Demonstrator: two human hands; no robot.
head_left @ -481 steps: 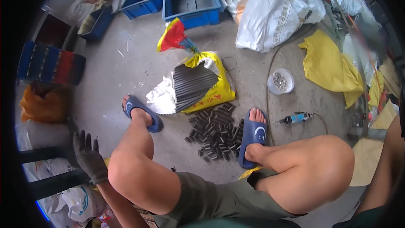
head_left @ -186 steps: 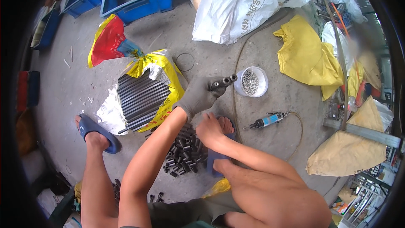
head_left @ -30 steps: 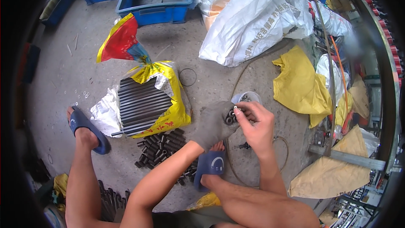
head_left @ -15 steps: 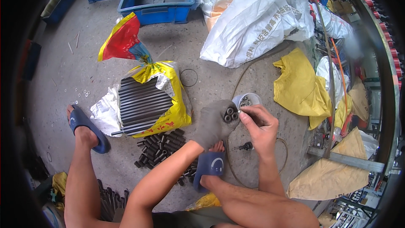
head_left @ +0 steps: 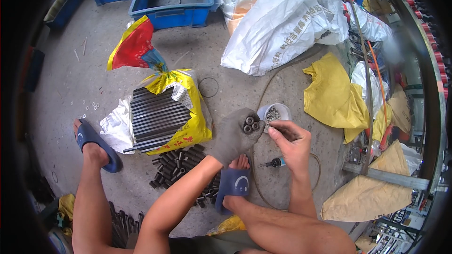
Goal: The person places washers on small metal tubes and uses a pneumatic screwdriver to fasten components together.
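My left hand (head_left: 231,134), in a grey glove, is closed around three short black tubes (head_left: 250,124), their round open ends facing up. Bare, my right hand (head_left: 293,143) pinches thumb against forefinger just right of the tubes; whatever is between the fingertips is too small to make out. Just beyond the fingertips stands a white tub (head_left: 285,111) holding small metal pieces (head_left: 273,114). On the floor below my left wrist lies a heap of similar black tubes (head_left: 176,168). A black-tipped tool (head_left: 274,162) rests beside my right wrist, partly hidden by it.
A torn yellow bag (head_left: 201,129) of dark rods (head_left: 160,116) sits at left. Blue crates (head_left: 174,18) and a white woven sack (head_left: 278,30) lie farther back. Yellow cloth (head_left: 334,96), brown paper (head_left: 369,195) and a metal rack (head_left: 386,177) are at right. A hose (head_left: 264,89) crosses the floor.
My left hand has shifted slightly left with the tubes, away from my right fingertips, and more of the tub shows. My right hand has stayed nearly in place, still pinching.
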